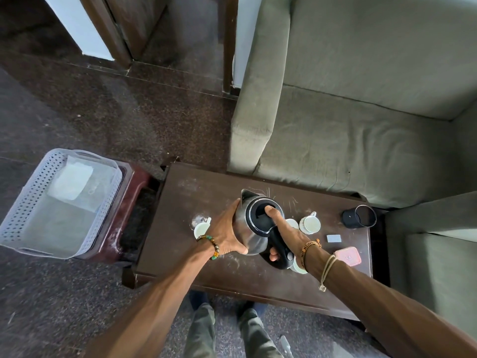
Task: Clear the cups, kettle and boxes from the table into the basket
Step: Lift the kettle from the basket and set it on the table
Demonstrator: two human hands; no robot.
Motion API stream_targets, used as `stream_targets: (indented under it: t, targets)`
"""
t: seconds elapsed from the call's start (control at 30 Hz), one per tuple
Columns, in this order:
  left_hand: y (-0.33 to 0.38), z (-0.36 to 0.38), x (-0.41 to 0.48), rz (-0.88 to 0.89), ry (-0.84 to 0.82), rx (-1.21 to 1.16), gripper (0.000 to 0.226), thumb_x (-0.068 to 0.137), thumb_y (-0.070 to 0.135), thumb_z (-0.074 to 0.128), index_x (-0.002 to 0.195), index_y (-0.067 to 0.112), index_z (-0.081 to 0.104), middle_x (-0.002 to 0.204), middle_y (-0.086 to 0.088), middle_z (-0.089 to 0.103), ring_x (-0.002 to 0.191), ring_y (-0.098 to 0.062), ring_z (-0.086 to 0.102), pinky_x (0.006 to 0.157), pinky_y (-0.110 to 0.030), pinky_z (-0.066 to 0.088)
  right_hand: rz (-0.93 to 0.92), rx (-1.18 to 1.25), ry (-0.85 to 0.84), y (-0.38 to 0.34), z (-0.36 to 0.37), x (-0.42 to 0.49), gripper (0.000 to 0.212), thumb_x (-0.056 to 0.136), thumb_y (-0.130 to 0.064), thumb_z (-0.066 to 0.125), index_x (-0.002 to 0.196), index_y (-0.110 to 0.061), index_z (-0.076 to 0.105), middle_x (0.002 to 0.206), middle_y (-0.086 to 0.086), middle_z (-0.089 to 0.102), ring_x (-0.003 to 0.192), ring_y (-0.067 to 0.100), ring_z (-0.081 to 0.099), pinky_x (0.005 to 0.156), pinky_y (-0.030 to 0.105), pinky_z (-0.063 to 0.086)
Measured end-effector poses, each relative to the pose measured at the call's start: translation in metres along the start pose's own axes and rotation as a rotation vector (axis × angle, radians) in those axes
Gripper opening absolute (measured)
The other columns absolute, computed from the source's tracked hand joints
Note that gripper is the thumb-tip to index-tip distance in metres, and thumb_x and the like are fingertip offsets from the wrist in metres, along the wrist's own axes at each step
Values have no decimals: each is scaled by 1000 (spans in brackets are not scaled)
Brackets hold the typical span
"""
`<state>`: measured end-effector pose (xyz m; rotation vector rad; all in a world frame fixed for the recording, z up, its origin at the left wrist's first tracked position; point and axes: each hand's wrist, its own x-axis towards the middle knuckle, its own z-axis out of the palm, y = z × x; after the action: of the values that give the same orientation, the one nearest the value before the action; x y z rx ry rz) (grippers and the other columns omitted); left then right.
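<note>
Steel kettle (251, 235): at the worktop's (180, 200) middle.
Right hand (289, 235): gripping its black handle (280, 248), thumb on lid (254, 215).
Left hand (227, 233): spread flat against its side.

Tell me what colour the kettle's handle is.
Black; the head view shows the kettle handle clearly, gripped by the right hand.
</note>
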<state>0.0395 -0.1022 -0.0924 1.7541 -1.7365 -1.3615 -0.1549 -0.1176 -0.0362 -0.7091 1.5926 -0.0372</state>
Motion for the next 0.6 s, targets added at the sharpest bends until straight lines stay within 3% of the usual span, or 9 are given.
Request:
stream_targets:
  t: [0.07, 0.17, 0.4, 0.5, 0.6]
  targets:
    - [-1, 1, 1, -4, -13, -5, 129, 24, 40, 86, 137, 51, 23, 115, 29, 53, 100, 3, 56, 76, -8, 45, 12, -6, -6, 4, 0, 1, 98, 44, -99, 53, 67, -5, 67, 65, 22, 63, 56, 29, 60, 65, 35, 52]
    - [-1, 2, 1, -30, -36, -10, 132, 25, 39, 87, 138, 48, 22, 119, 23, 56, 103, -5, 60, 83, -23, 54, -9, -25, -8, 9, -1, 1, 93, 53, -97, 48, 73, -8, 68, 64, 18, 63, 56, 27, 61, 69, 34, 49]
    - [3, 2, 7, -47, -79, 42, 137, 25, 41, 87, 144, 43, 17, 129, 14, 54, 110, -13, 59, 89, -30, 53, -22, 93, -76, 9, -2, -1, 101, 52, -100, 49, 75, -3, 66, 63, 20, 59, 53, 28, 56, 55, 33, 54]
    - [9, -1, 11, -41, -79, 64, 136, 26, 42, 86, 143, 42, 17, 130, 15, 53, 111, -14, 58, 86, -26, 50, -18, 103, -66, 7, -4, 0, 95, 58, -95, 51, 77, -4, 67, 64, 20, 59, 56, 29, 56, 61, 36, 52]
    - [11, -1, 12, -57, -96, 63, 139, 29, 39, 87, 146, 40, 12, 138, 12, 48, 116, -14, 56, 92, -32, 52, -18, 87, -83, 7, -7, -1, 85, 64, -89, 50, 75, -7, 68, 64, 20, 58, 56, 30, 56, 66, 39, 49]
